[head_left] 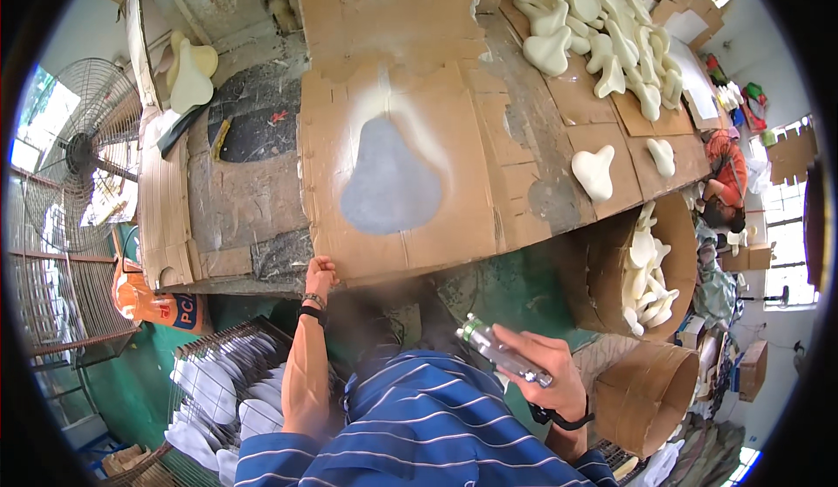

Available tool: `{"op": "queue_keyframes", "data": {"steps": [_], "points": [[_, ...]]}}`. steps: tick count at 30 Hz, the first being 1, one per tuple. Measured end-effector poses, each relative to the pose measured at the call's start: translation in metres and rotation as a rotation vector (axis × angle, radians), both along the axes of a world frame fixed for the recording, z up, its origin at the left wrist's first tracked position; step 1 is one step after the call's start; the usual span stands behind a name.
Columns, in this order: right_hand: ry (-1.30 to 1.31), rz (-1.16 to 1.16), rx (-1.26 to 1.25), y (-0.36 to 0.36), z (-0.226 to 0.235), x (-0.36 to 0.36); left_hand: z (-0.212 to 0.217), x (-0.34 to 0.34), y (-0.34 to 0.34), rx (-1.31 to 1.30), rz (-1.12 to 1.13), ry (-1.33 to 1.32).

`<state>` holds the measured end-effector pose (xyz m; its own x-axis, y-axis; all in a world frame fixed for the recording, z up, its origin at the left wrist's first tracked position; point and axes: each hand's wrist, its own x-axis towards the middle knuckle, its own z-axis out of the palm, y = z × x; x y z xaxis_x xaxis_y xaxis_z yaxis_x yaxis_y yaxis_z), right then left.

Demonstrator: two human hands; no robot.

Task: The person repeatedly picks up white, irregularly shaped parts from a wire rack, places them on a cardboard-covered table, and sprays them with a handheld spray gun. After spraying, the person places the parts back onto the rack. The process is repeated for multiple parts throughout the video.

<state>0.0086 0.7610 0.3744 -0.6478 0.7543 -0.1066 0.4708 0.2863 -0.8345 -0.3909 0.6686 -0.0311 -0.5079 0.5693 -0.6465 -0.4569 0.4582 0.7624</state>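
Observation:
A grey, saddle-shaped flat piece [390, 177] lies on the cardboard-covered table [463, 225], its narrow end pointing away from me. Pale overspray surrounds it on the cardboard. My left hand [320, 273] is closed at the table's front edge, below the left of the grey piece. Whether anything is inside those curled fingers is hidden. In front of my body, to the right and short of the table, my right hand [546, 360] is wrapped round a metal spray gun [502, 353] with a greenish front end. The gun points to the upper left, apart from the table.
Cream foam saddle pads [615, 33] are heaped at the far right of the table, with two lying nearer. More fill a large cardboard drum [602, 286]. Grey saddle pieces [209, 391] hang on a wire rack at lower left. A fan [78, 147] stands left; another person [724, 177] is at right.

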Motion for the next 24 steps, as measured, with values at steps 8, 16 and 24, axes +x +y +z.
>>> {"op": "queue_keyframes", "data": {"steps": [8,16,24], "points": [[-0.084,-0.181,0.107,0.003,0.0,0.02,0.003,0.005,0.001,0.009,0.018,-0.003],[0.038,-0.279,0.222,-0.009,0.003,-0.007,-0.006,0.004,0.0,0.047,0.01,0.017],[0.037,-0.149,0.255,-0.019,0.003,-0.022,-0.016,0.0,-0.005,0.089,-0.015,0.025]]}}
